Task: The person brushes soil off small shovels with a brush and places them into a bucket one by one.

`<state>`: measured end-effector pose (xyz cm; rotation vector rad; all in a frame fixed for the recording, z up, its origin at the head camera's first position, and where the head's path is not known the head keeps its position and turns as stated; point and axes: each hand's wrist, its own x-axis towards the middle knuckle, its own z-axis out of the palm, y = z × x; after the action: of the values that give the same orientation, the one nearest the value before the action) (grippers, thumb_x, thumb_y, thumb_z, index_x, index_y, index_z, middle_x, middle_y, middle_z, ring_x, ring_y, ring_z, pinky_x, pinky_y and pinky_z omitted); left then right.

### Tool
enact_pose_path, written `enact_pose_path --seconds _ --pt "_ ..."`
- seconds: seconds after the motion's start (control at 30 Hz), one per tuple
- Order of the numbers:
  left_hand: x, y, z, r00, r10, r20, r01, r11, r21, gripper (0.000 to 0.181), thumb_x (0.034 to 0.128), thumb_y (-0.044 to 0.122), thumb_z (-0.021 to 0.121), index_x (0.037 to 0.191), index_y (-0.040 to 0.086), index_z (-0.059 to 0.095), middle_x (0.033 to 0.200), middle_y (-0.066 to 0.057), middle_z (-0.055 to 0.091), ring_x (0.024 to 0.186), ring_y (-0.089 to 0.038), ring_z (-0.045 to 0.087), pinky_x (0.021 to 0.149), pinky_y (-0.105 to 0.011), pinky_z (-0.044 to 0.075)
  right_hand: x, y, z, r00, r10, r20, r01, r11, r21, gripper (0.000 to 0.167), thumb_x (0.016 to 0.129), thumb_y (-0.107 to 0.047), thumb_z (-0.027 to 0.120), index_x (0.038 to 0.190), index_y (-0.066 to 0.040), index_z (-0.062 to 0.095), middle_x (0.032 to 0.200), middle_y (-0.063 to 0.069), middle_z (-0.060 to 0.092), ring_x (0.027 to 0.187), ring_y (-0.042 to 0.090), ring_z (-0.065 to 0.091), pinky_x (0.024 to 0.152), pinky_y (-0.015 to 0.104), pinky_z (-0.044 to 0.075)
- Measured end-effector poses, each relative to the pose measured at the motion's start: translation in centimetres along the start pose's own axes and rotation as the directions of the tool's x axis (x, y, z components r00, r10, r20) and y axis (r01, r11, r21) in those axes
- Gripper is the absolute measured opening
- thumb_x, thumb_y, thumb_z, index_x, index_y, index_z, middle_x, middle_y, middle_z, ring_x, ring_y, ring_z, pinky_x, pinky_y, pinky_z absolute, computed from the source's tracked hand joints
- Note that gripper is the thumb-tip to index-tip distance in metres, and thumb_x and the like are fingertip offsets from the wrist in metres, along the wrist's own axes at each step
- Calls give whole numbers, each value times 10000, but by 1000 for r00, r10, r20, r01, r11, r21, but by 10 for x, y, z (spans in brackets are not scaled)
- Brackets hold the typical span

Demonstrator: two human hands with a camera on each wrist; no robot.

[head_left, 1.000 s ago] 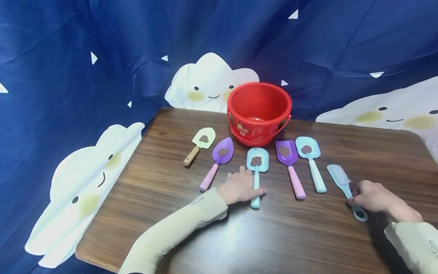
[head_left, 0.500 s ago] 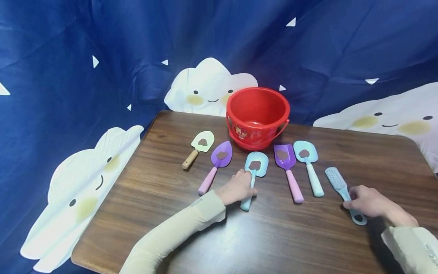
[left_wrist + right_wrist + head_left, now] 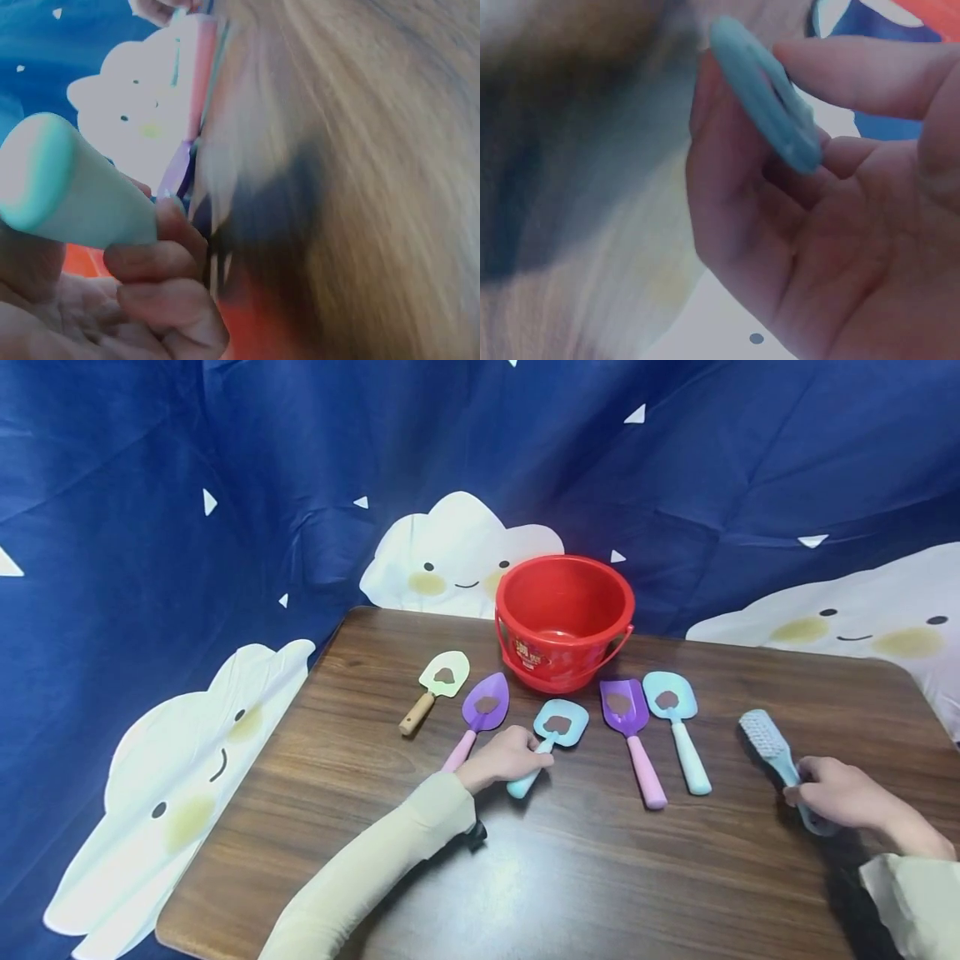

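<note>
While gripped by the handle [image 3: 522, 787], slanting toward the red bucket [image 3: 566, 678]

Held in the left hand [image 3: 510, 756], with the fingers [image 3: 154, 262] curled round the handle: a blue shovel [image 3: 553, 739], near the front of the bucket but apart from it. Running on a diagonal, from the butt, close to the person and to the left, up past the fingers to the blade, farther off and to the right; so aimed roughly at the bucket's right side. Large in the left wrist view: the rounded butt, sticking out from the fingers. Hard to tell whether touching the tabletop [image 3: 675, 877] or held just above.

Held in the right hand [image 3: 840, 792], well apart at the right: a brush [image 3: 780, 762], with fingers and thumb closed on its handle. Leaning the other way, with the bristle end farther off and to the left.

Clearly nearer to the bucket: the left hand, not the right.

Lying on either side of the blue shovel: to the left, a purple trowel [image 3: 477, 720], with its handle partly hidden; to the right, a purple scoop [image 3: 632, 724], across a gap.
</note>
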<state>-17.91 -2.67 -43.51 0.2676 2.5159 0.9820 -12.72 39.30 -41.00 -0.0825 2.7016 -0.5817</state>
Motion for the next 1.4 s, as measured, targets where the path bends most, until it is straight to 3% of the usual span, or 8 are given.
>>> enact_pose_path --seconds 0.17,0.33,0.53,0.67,0.87,1.0,1.17,1.4 --pt "-4 -10 -6 998 5 61 4 990 -141 157 811 257 664 814 101 644 722 36 574 631 -72 518 581 -191 410 -4 1 -12 997 17 -77 -15 1000 26 231 882 -130 548 936 92 578 737 41 611 632 118 521 527 263 423" --pt "-10 -16 -9 992 19 123 18 955 -296 121 818 171 655 820 54 625 712 13 570 570 -78 518 529 -181 410 -6 2 -17 995 -12 -103 27 989 144 209 927 -52 468 968 143 530 777 76 645 611 49 580 545 263 517" --pt "-20 -18 -14 991 5 134 33 959 -280 195 860 199 668 831 7 666 658 25 531 555 -78 494 516 -186 391 -4 0 -17 986 -65 -150 106 955 279 176 948 37 380 1029 188 417 800 39 624 635 35 608 574 281 562" --pt "-25 -19 -17 982 24 189 39 947 -319 259 891 208 638 920 -48 661 609 3 505 477 -86 498 475 -190 406 -2 -2 -20 957 -101 -270 162 963 215 168 963 5 404 1052 145 432 738 -100 577 589 22 509 517 225 447" --pt "-32 -19 -22 951 52 303 115 855 -506 223 942 194 575 977 -21 525 625 -54 545 402 -149 547 418 -261 487 0 -14 -27 900 -128 -417 210 965 158 146 988 -58 413 1072 28 495 733 -110 515 635 29 398 555 248 291" --pt "-36 -15 -24 944 70 324 126 828 -546 199 956 213 558 977 31 479 605 -68 589 409 -162 570 422 -281 503 1 -25 -32 866 -123 -484 220 964 150 149 1006 -107 402 1041 -15 514 726 -55 453 630 55 357 553 273 268" --pt "-39 -11 -30 933 114 342 92 843 -530 376 953 261 567 1074 -80 465 594 -82 619 457 -176 597 505 -295 540 4 -43 -41 832 -117 -543 249 952 177 116 1018 -183 404 1039 -181 519 754 -167 492 672 -2 397 576 224 295" --pt "-46 -4 -48 946 102 309 31 917 -398 419 892 412 633 995 10 571 642 -82 683 562 -170 663 615 -239 474 10 -73 -54 811 -134 -570 327 911 251 188 1031 -259 380 1076 -395 501 763 -180 508 650 6 436 547 208 337"
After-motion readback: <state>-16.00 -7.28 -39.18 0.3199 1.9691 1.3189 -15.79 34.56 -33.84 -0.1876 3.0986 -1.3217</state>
